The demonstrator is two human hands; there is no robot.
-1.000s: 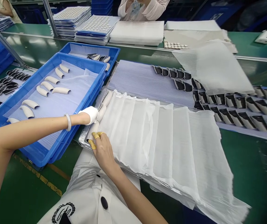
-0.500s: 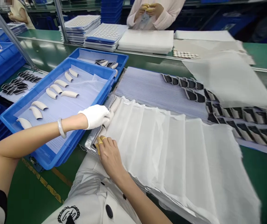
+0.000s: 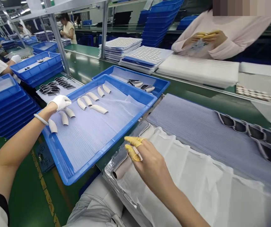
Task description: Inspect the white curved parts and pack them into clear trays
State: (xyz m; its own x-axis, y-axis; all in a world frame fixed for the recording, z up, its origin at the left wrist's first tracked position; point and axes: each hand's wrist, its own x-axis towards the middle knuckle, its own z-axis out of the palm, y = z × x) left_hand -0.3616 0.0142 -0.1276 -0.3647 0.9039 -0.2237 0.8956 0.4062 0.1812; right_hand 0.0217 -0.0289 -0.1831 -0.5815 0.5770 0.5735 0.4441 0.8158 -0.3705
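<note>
My left hand [image 3: 61,102] in a white glove is over the far left corner of a blue plastic tray [image 3: 111,146], just above several curved cream pieces [image 3: 64,118] on its ribbed liner. Its fingers are together, and I see no piece in them. My right hand [image 3: 144,154], with yellow finger cots, is over a clear plastic tray [image 3: 109,176]. Its fingertips are just beside a cream curved piece [image 3: 122,167] lying there. A sheer white sheet [image 3: 192,179] covers most of that clear tray and lies under my palm side.
A second blue tray [image 3: 159,83] holds dark-and-cream pieces. A ribbed grey-blue sheet [image 3: 185,123] carries black-lined pieces at right. Stacked trays [image 3: 144,60] stand behind. A co-worker [image 3: 203,41] across the green bench holds something yellow. Blue crates [image 3: 5,107] are stacked at left.
My left hand has moved from the clear tray's edge across the blue tray to its far left corner. My right hand has lifted slightly, and the view has swung left and up.
</note>
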